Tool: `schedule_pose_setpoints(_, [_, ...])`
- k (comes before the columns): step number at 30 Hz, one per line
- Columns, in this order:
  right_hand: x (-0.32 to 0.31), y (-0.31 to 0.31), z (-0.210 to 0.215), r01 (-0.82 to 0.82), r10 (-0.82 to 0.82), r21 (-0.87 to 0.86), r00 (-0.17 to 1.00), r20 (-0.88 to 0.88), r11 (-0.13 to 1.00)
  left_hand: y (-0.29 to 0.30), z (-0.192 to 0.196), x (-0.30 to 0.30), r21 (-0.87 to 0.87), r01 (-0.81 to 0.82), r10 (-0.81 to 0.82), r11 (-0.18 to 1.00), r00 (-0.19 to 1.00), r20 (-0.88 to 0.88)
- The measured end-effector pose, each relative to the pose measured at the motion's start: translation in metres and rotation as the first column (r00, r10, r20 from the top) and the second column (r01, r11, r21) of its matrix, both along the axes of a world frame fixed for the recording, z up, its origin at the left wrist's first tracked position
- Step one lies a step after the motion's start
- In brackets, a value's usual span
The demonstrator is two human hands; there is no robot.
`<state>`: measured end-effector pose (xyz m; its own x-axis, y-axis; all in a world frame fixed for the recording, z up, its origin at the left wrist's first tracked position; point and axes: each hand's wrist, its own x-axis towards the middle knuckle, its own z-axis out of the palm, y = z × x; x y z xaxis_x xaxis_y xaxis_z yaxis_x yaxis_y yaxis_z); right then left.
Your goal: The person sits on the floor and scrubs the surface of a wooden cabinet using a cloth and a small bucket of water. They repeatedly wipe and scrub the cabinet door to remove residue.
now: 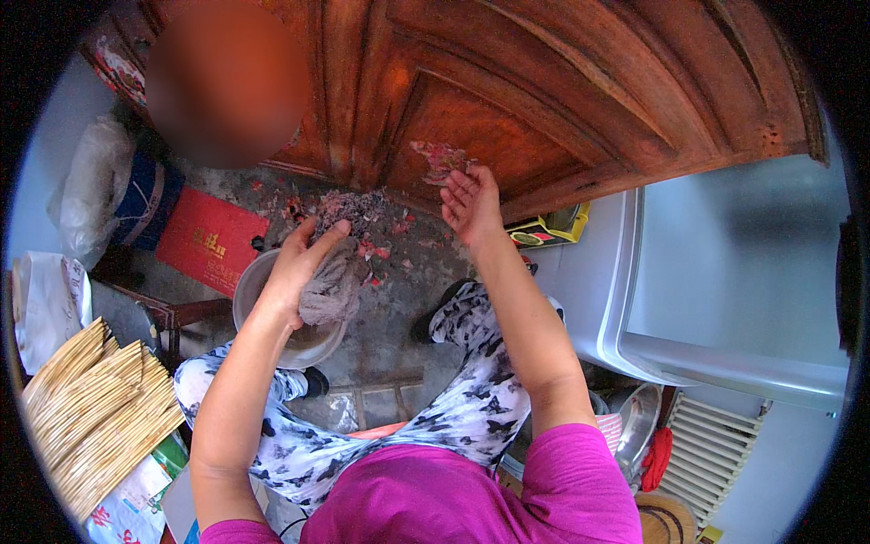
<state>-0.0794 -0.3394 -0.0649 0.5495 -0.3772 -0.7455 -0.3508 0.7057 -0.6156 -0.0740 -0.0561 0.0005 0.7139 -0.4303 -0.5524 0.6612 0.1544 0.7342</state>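
Note:
My left hand (299, 263) grips a grey, wrung cloth or mop head (333, 283) above a round metal basin (313, 349) on the floor. A clump of grey fibres and debris (352, 210) sticks up from the top of that hand. My right hand (469, 201) is raised to the right of the clump, fingers spread, palm toward it, holding nothing. Both hands are in front of a brown wooden door (544, 82). Red and pink scraps (385, 238) lie scattered on the concrete floor under the hands.
A red flat box (210, 238) lies on the floor at left, by a white bag (91, 181). A bundle of pale sticks (95, 408) is at lower left. A white appliance (725, 281) stands at right, with a metal bowl (636, 426) below it.

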Motion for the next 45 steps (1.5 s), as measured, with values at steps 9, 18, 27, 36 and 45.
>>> schedule_pose_setpoints(9, [0.011, -0.013, -0.021, -0.051, 0.049, 0.025, 0.996, 0.070, 0.998, 0.001, -0.002, 0.000, -0.006, 0.009, -0.009, 1.000, 0.999, -0.036])
schedule_pose_setpoints(18, [0.004, -0.004, -0.036, -0.285, 0.286, 0.047, 0.958, -0.011, 0.957, 0.000, -0.005, 0.000, -0.026, -0.003, 0.002, 1.000, 0.999, -0.038])
schedule_pose_setpoints(27, [-0.016, 0.026, -0.040, -0.593, 0.580, -0.036, 0.797, -0.167, 0.805, 0.001, -0.003, 0.000, -0.049, -0.029, 0.027, 0.998, 0.998, -0.049])
schedule_pose_setpoints(36, [0.007, 0.013, -0.026, 0.123, -0.105, -0.386, 0.992, 0.067, 0.914, -0.001, 0.007, -0.002, -0.055, -0.053, 0.048, 0.997, 0.995, -0.085])
schedule_pose_setpoints(45, [0.019, -0.003, -0.087, 0.282, -0.174, -0.629, 0.958, 0.229, 0.725, -0.001, 0.002, -0.001, -0.040, -0.050, 0.048, 0.998, 0.998, -0.033])
